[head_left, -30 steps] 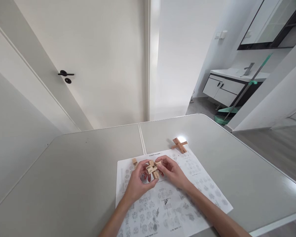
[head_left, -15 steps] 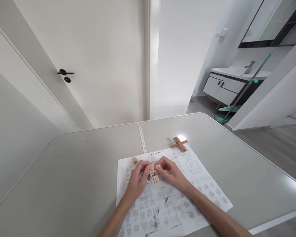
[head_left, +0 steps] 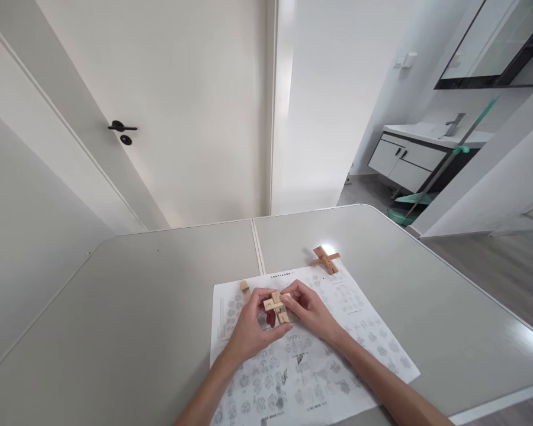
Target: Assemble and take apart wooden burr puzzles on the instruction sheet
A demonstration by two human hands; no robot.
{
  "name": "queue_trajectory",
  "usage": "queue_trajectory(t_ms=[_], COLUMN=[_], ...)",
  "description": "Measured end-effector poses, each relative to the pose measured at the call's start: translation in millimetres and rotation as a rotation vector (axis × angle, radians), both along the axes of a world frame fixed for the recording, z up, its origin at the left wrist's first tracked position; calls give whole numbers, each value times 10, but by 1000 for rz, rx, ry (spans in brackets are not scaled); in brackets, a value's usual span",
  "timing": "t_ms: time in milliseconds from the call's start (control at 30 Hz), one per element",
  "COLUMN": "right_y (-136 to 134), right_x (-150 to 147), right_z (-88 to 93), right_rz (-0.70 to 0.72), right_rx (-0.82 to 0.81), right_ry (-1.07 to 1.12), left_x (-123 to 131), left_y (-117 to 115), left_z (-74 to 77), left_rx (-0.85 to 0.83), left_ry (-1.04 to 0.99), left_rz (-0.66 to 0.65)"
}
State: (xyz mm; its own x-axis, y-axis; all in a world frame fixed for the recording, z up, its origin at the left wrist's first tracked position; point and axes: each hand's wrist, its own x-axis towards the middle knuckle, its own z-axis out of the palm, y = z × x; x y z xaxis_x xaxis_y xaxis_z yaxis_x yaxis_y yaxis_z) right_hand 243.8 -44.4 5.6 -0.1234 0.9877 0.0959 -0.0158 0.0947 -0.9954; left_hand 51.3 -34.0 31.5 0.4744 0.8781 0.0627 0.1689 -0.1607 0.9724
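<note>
Above the printed sheet, both hands grip a cluster of light wooden puzzle pieces [head_left: 273,305]. My left hand [head_left: 251,328] is closed on it, with the thumb under the lower block and the fingers behind. My right hand [head_left: 310,310] pinches the upper right side between thumb and fingertips. Dark marks like numbers show on the pale blocks. Fingers cover part of the cluster, so how its pieces join is partly hidden. Just past my left hand, one loose wooden piece [head_left: 245,289] lies on the paper sheet [head_left: 311,378].
A darker wooden cross-shaped puzzle [head_left: 326,260] rests at the sheet's far right edge. The grey table [head_left: 151,319] has a seam across it. Beyond stand a white door [head_left: 195,118], a washbasin cabinet [head_left: 408,157] and a green-handled broom [head_left: 462,149].
My left thumb has moved down and right to the lower block. The cluster has turned slightly, showing a marked face. My right hand keeps its pinch. The view has shifted slightly.
</note>
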Motion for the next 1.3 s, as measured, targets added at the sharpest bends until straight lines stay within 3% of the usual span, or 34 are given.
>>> queue_trajectory(t_ms=[367,633,767,833,900,1000,1067,1200,1300], right_y=[-29,2,8,14,27,72,124,258,321], right_x=[9,-6,-24,-35,-65,-186,-328,-618,-641], right_z=[-27,-105,-59,-8,34,41,10,-57,-38], right_rz=[-8,9,22,24,24,63,43,-70,-63], right_rx=[50,-11,-3,43,95,177,245,363,387], right_ry=[-56,-6,9,4,-53,-310,-532,-803,-814], left_x=[-29,-3,-26,-84,-177,-335,-410,-429,-367], left_y=[36,22,31,82,174,334,409,424,370], left_z=[28,-11,-12,-18,-31,-67,-95,-124,-126], left_rx=[-25,-21,-51,-82,-117,-134,-136,-132,-106], left_ry=[-52,-77,-117,-173,-250,-365,-396,-382,-363], left_rz=[-26,-12,-1,69,225,526,645,663,578])
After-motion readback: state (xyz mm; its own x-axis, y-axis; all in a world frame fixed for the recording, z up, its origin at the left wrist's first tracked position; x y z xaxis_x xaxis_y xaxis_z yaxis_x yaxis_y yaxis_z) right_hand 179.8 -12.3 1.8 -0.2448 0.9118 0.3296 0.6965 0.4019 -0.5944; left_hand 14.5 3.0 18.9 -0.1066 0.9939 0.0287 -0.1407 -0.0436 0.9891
